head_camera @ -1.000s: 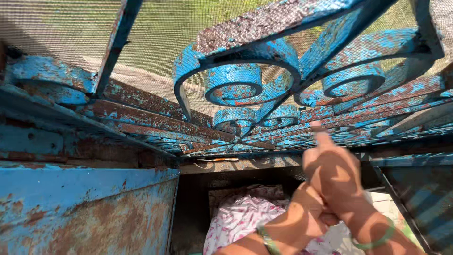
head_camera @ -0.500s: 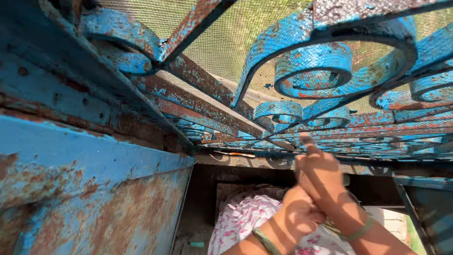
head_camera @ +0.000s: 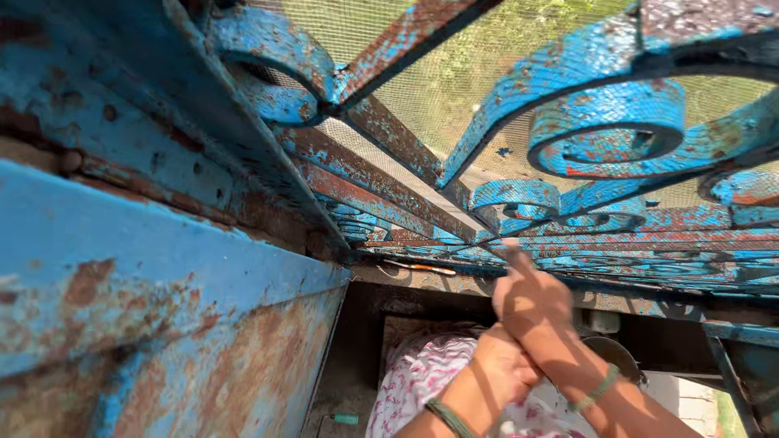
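The grille [head_camera: 568,154] is a rusted iron window guard in flaking blue paint, with scroll ornaments and straight bars; a fine mesh [head_camera: 454,89] lies behind it. It fills the upper view and runs down to a sill line just above the hands.

Right hand [head_camera: 531,302]: fingers curled, one finger raised toward the lowest bars of the grille. Whether it grips anything cannot be determined; no tool is visible. Left hand [head_camera: 503,369]: closed against the right wrist, just below the grille's lower edge. What it holds, if anything, is hidden. Both wrists carry green bands.

Handling, as a judgement: the grille is stiff, heavy and fixed; it will not flex. Paint flakes and rust scale are brittle and abrasive, and edges of the flat bars may cut. The safest hold is on a straight bar, not inside a scroll, where fingers could jam.

Clearances: left of the grille, a rusty blue panel [head_camera: 146,324] closes that side. Below the grille, a dark recess leaves limited room. A patterned cloth [head_camera: 422,373] lies under the hands.
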